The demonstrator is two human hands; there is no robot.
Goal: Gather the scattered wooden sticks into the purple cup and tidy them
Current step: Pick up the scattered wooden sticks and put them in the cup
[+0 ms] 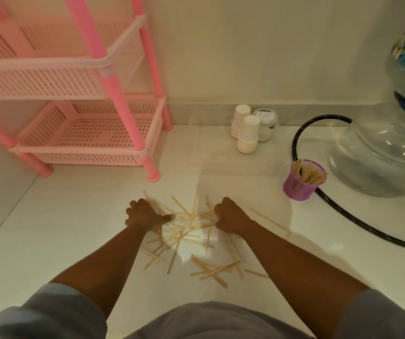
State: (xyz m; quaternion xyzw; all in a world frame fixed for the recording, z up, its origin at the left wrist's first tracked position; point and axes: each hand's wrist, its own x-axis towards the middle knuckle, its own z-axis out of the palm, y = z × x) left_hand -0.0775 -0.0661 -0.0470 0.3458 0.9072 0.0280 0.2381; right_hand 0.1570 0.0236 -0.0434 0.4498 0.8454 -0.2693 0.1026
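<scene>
Many thin wooden sticks [186, 231] lie scattered in a loose pile on the white floor in front of me. My left hand [145, 215] rests on the pile's left side, fingers curled over some sticks. My right hand [230, 215] is closed in a fist at the pile's right edge, gripping the ends of several sticks. A smaller heap of sticks [213, 270] lies nearer to me, and one long stick [267, 218] lies apart to the right. The purple mesh cup [301, 182] stands at the right, holding several sticks.
A pink plastic shelf rack [86, 123] stands at the back left. Two white cups [245, 133] and a small jar [267, 123] sit by the wall. A large water bottle [387, 148] and a black hose [343, 216] lie to the right, close behind the purple cup.
</scene>
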